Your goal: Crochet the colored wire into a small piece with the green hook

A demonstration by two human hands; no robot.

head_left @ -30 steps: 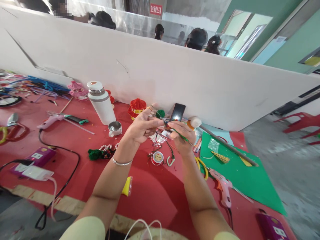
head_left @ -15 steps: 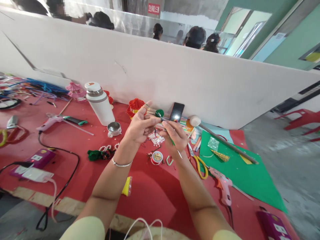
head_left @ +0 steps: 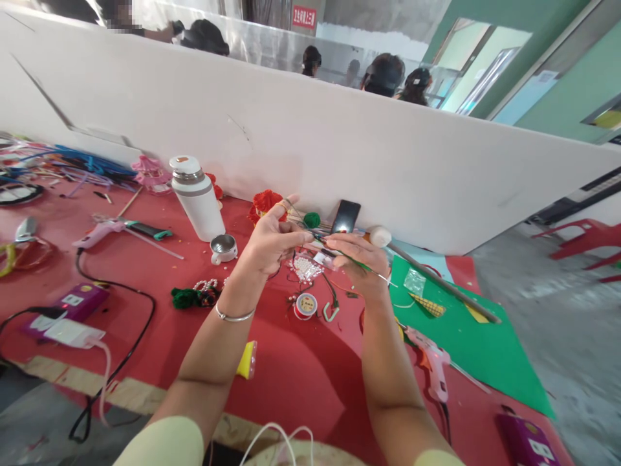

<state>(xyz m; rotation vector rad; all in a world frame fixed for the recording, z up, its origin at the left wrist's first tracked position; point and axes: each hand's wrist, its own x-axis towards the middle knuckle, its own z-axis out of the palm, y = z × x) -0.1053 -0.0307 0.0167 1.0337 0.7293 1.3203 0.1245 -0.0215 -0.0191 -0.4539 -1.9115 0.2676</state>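
I see a red-covered worktop (head_left: 301,382) against a white partition. On it lie a white flask (head_left: 195,197), its steel cup (head_left: 224,248), two pink glue guns (head_left: 104,232) (head_left: 434,366), a green sheet (head_left: 466,336), a thread spool (head_left: 306,304), loose pearl beads (head_left: 306,268) and a purple power strip (head_left: 72,304).

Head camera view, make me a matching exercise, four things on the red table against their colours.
Things:
1. flask
2. glue gun
3. paper sheet
4. power strip

Colours:
A. green
B. purple
C. white
D. pink

Pairs: 1-C, 2-D, 3-A, 4-B
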